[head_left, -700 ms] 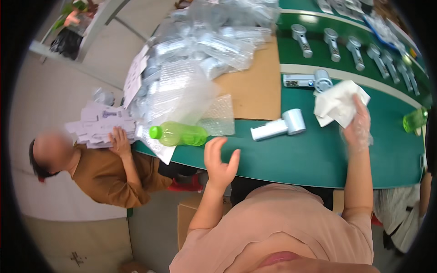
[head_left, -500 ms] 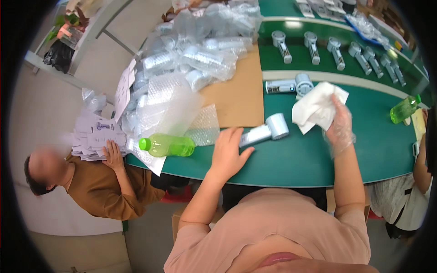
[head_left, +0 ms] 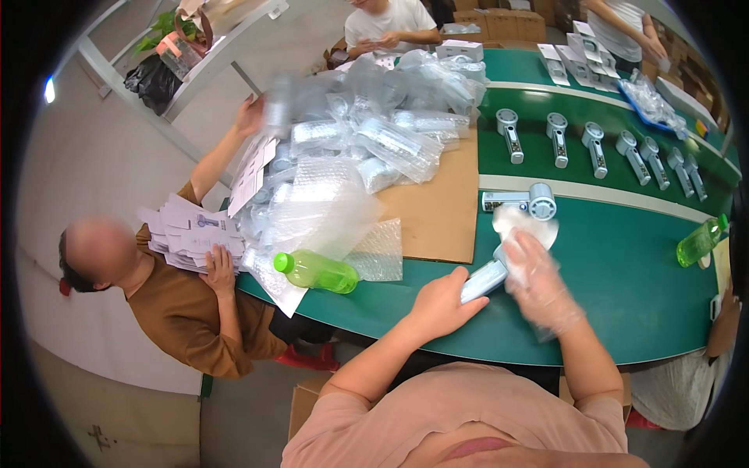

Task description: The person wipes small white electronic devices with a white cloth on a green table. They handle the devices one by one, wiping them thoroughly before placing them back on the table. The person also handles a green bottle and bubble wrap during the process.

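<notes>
My left hand [head_left: 438, 306] is closed round the handle end of a pale blue handheld fan [head_left: 484, 281], just above the green table. In a clear plastic glove, my right hand [head_left: 540, 285] grips a white cloth [head_left: 511, 221] and presses it against the fan's head. The cloth and the gloved fingers cover most of that head. Just beyond them, a second handheld fan [head_left: 541, 203] lies on its side on the table.
Several fans [head_left: 556, 139] lie in a row on the green belt ahead. Bubble-wrapped fans [head_left: 394, 144] are heaped on cardboard [head_left: 437, 218] at left, beside a green bottle [head_left: 316, 271]. Another bottle [head_left: 700, 242] stands at right. A co-worker [head_left: 195, 312] holds leaflets [head_left: 187, 234].
My left hand has taken up the fan from the table. My right hand has brought the cloth leftward onto it. The co-worker at left now reaches to the wrapped heap. The view has shifted.
</notes>
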### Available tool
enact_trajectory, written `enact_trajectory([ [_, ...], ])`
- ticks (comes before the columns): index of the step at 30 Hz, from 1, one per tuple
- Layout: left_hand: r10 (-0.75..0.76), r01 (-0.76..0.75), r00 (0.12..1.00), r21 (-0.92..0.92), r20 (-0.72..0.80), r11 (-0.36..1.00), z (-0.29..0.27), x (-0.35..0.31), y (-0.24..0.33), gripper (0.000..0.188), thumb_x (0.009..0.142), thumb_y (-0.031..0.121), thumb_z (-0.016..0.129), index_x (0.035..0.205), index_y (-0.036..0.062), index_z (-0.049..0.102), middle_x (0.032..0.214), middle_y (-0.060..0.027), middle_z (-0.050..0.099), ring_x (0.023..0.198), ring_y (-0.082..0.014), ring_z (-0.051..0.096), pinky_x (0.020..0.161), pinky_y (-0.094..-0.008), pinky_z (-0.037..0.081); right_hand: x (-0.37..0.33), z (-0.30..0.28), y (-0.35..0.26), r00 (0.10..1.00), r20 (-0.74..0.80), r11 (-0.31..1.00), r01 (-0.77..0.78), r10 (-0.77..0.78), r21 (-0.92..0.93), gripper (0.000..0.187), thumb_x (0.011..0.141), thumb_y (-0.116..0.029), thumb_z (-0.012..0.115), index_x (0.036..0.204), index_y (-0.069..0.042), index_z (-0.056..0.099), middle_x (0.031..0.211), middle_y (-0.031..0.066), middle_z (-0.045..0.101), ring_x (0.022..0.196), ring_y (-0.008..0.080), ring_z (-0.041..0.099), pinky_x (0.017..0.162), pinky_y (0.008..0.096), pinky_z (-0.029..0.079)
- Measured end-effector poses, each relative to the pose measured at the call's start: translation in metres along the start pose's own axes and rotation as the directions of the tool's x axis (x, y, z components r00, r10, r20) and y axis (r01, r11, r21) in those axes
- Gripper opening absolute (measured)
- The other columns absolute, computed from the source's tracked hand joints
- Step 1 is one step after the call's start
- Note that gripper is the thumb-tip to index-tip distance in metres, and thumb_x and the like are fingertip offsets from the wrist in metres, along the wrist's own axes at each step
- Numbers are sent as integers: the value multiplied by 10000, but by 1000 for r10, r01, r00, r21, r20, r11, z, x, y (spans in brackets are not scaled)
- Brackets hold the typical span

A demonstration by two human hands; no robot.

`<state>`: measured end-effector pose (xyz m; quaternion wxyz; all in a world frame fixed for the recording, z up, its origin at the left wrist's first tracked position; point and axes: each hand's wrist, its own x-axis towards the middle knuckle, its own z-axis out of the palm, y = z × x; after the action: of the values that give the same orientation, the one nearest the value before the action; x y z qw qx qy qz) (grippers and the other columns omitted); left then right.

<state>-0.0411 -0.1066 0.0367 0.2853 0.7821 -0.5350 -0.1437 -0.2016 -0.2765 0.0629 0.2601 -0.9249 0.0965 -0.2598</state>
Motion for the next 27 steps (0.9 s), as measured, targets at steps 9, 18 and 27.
enact_trajectory([
  [9, 257, -248, 962, 98, -94, 964, 12, 8, 3, 424, 841, 347, 789, 1001, 41, 542, 910, -168, 639, 837, -392, 651, 691, -496, 522, 2, 3, 16, 981, -3, 936, -186, 195, 300, 319, 994, -226, 592, 1246, -58, 695, 1425, 211, 532, 1330, 374, 523, 1129, 471, 408],
  [18, 128, -164, 953, -114, -273, 980, 49, 32, 17, 471, 855, 297, 781, 1103, 22, 491, 1006, -214, 645, 908, -431, 648, 729, -517, 523, 1, 28, 40, 787, 295, -371, -91, 541, 924, 550, 1064, -458, 453, 1364, -9, 555, 1306, 170, 646, 1183, 337, 646, 1025, 492, 523],
  [27, 23, -99, 960, -259, -280, 961, 56, 34, 38, 603, 860, 189, 753, 1297, -50, 413, 1142, -296, 614, 1006, -495, 627, 799, -545, 526, -16, 20, 27, 928, 167, -109, -138, 334, 984, 624, 951, -166, 671, 1473, 39, 398, 1458, 158, 523, 1353, 305, 520, 1192, 450, 364],
])
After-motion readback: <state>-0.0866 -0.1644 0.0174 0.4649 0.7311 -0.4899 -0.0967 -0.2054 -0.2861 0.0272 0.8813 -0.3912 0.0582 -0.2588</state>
